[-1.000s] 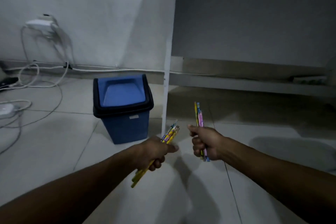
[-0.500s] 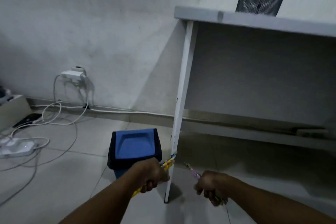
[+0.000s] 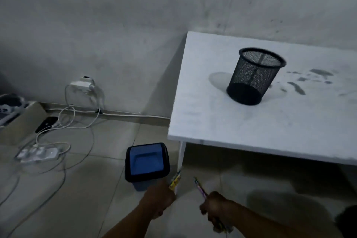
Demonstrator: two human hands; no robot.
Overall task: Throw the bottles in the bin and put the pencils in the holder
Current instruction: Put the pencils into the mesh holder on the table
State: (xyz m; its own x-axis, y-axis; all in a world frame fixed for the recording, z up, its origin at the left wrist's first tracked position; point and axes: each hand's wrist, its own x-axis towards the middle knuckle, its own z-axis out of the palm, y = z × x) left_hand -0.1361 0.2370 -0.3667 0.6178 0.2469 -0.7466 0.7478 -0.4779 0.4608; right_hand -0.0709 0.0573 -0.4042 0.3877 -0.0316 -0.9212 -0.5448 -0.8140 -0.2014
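Your view: a grey wall (image 3: 116, 25) fills the back, tiled floor (image 3: 58, 208) below it. A white table (image 3: 251, 125) stands against the wall on the right, with smudges and dark marks on its top near the right edge. One white leg (image 3: 181, 155) shows under its front-left corner.

A blue bin (image 3: 147, 164) with a black rim and a blue swing lid stands on the floor just left of that leg, lid shut. No readable label on it from this angle. No bottles in sight.

The black mesh holder (image 3: 255, 77) stands upright on the table, well back from the front edge, nothing visible inside it.

Left on the floor: a white power strip (image 3: 38, 153) with cables (image 3: 77, 121) running up to a wall plug (image 3: 82, 85), and a dark phone (image 3: 46, 124) lying nearby. No writing legible on any of it.

Your left hand (image 3: 159, 198) is fisted around a bundle of yellow-patterned pencils (image 3: 175, 180), tips pointing up beside the table leg. Your right hand (image 3: 216, 207) is fisted around a second bunch, pink pencils (image 3: 201, 188) sticking out top-left, ends poking out below the fist. Both hands are low, below table level, near each other but apart. Pencil prints are too blurred to read.
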